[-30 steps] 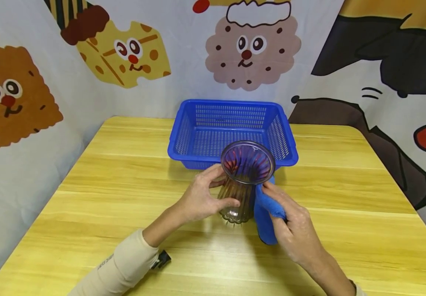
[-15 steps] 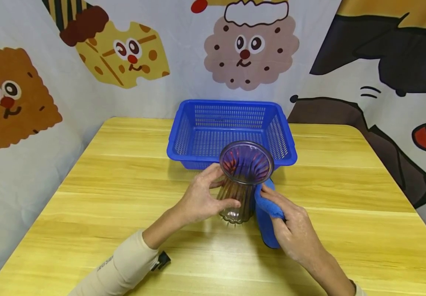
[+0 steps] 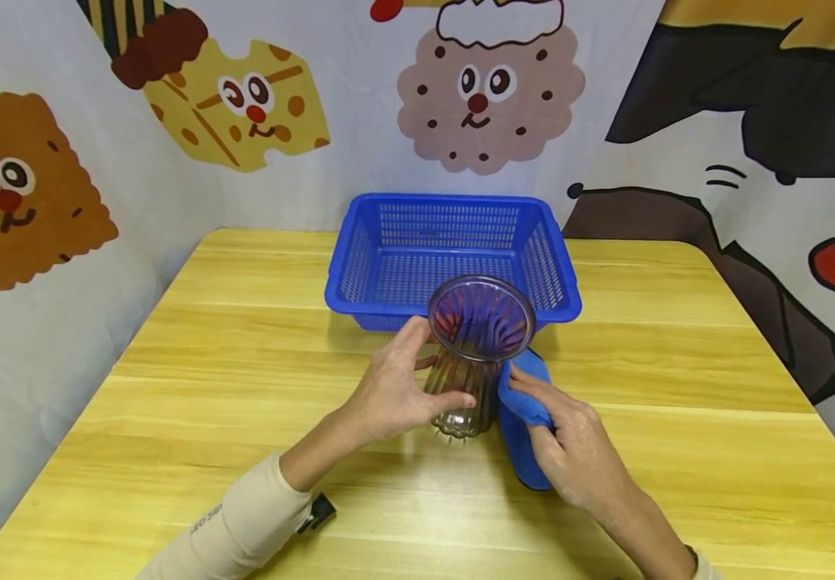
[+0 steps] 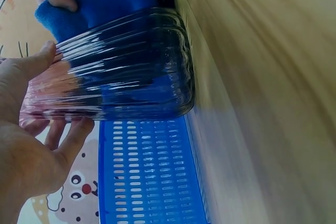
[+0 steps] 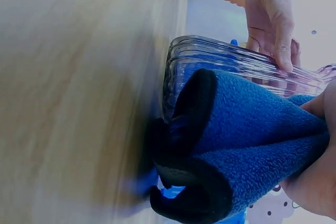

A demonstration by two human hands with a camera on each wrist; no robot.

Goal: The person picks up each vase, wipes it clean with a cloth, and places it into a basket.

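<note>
A ribbed, purplish clear glass vase point(image 3: 466, 372) with a flared round rim stands mouth up at the middle of the table. My left hand point(image 3: 391, 395) grips its side, thumb in front and fingers behind. In the left wrist view, the ribbed vase body point(image 4: 131, 72) has its scalloped base close to the tabletop; whether it touches, I cannot tell. My right hand point(image 3: 584, 451) holds a folded blue cloth point(image 3: 522, 439) against the vase's right side. Dark edging borders the fuzzy cloth point(image 5: 257, 114) in the right wrist view, and its folds hide part of the glass.
Just behind the vase sits a blue plastic basket point(image 3: 453, 312) with slotted walls. The wooden table point(image 3: 207, 387) reaches back to a white cloth backdrop point(image 3: 366, 121) printed with cartoon food. A black strap end point(image 3: 318, 513) sticks out by the left sleeve.
The cloth has shifted slightly at the vase's right side, its lower end hanging a little lower and more of it showing behind my right fingers. The left hand's hold looks the same.
</note>
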